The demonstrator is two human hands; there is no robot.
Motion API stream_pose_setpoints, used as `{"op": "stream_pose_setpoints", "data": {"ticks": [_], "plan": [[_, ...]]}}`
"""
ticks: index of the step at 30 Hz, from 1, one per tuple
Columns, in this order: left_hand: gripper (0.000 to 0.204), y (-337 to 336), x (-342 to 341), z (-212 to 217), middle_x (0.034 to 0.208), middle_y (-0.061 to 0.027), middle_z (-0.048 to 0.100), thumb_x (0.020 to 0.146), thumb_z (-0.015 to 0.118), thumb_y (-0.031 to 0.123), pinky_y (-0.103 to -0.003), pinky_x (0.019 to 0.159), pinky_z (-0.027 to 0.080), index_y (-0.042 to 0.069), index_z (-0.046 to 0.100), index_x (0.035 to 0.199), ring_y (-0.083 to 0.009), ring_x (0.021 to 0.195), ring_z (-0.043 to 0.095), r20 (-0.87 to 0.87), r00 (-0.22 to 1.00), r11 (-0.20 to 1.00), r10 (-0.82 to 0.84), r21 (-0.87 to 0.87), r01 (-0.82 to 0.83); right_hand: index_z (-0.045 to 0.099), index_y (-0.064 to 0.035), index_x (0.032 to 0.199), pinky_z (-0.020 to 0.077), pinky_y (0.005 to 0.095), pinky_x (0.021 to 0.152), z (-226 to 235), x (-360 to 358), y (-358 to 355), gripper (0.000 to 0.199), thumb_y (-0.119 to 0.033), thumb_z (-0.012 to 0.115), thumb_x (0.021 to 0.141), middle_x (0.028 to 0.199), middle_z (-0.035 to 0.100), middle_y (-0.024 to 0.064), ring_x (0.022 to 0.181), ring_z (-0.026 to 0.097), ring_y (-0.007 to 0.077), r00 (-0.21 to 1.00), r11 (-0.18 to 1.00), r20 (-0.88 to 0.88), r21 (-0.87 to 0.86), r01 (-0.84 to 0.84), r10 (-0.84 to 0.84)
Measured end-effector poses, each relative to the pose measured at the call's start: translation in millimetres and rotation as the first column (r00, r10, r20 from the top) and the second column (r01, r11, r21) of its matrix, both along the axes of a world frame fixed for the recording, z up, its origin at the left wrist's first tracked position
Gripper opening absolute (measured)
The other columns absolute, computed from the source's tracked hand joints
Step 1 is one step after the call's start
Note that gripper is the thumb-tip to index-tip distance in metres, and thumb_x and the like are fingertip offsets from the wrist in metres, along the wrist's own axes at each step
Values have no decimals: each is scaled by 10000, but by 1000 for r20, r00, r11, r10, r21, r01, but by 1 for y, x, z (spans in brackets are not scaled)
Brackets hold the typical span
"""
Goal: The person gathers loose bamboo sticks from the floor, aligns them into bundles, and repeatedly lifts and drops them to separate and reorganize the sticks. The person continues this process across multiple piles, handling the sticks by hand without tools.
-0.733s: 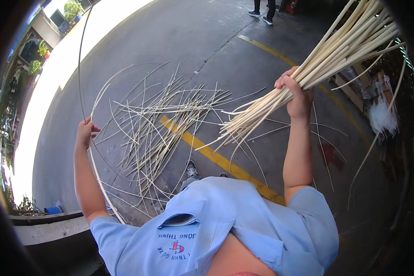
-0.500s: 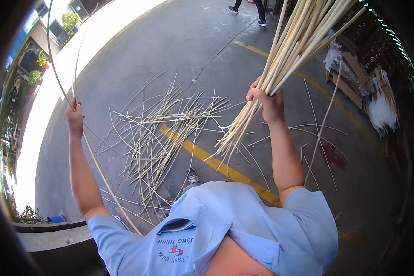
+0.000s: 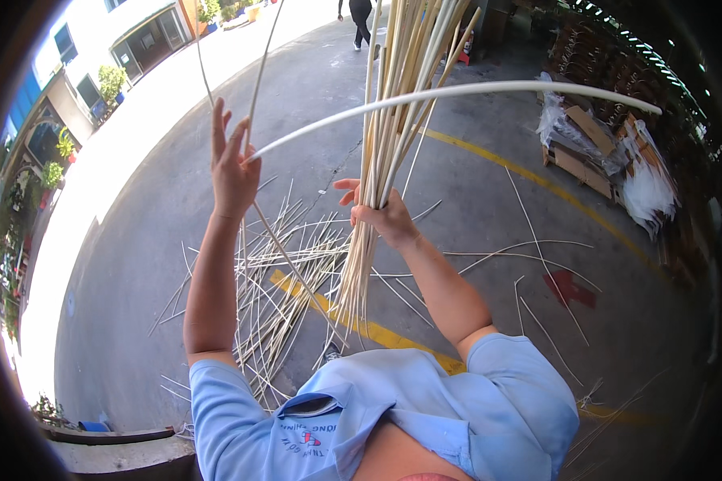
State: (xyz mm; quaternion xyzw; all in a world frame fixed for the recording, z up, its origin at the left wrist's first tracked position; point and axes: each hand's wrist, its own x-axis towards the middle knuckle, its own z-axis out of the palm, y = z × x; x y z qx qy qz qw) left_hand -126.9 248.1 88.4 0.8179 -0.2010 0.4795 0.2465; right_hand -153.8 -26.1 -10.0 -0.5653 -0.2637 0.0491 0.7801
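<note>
My right hand (image 3: 391,218) grips a thick bundle of pale rattan canes (image 3: 389,120), held upright in front of me with its upper ends past the top edge. A finger or two of that hand stick out to the left. At the left, my raised left hand (image 3: 234,180) pinches the end of a thick whitish cane (image 3: 457,94), which arches rightward across the bundle. Thinner canes (image 3: 265,64) also pass through that hand, and some of its fingers point upward. Below, a loose heap of canes (image 3: 285,297) lies crisscrossed on the floor, partly behind the bundle and my left arm.
More single canes (image 3: 529,252) are scattered on the grey floor at the right, near a red floor mark (image 3: 568,289). Yellow lines (image 3: 401,335) cross the floor. Cardboard and clear plastic (image 3: 594,144) are piled at the far right. A person in dark clothes (image 3: 360,20) walks far off.
The bundle has swung left and more upright in my right hand. My left hand has come right and up, and a thick cane now arches from it across the bundle.
</note>
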Motion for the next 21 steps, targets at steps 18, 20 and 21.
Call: {"op": "stream_pose_setpoints", "data": {"ticks": [18, 20, 21], "plan": [[499, -95, -22, -21, 1690, -200, 115, 1107, 380, 342, -296, 767, 531, 44, 452, 1501, -291, 1446, 386, -62, 879, 746, -473, -559, 361, 426, -3, 1454, 540, 298, 798, 29, -4, 46, 654, -107, 761, 903, 975, 677, 44, 878, 662, 139, 977, 977, 43, 38, -209, 208], [521, -93, -23, -24, 1696, -205, 60, 1108, 374, 353, -290, 753, 530, 43, 413, 1526, -303, 1471, 344, -17, 895, 773, -446, -512, 375, 479, 3, 1419, 541, 296, 783, 34, -8, 48, 609, -83, 757, 884, 939, 679, 33, 856, 663, 133, 980, 980, 27, 30, -199, 198], [540, -92, -24, -23, 1694, -211, 4, 1109, 368, 363, -344, 881, 497, 41, 384, 1542, -328, 1495, 296, -46, 897, 792, -439, -492, 362, 424, 3, 1479, 542, 293, 786, 35, -9, 46, 679, -66, 744, 884, 945, 680, 33, 855, 666, 131, 981, 981, 37, -5, -192, 192]]}}
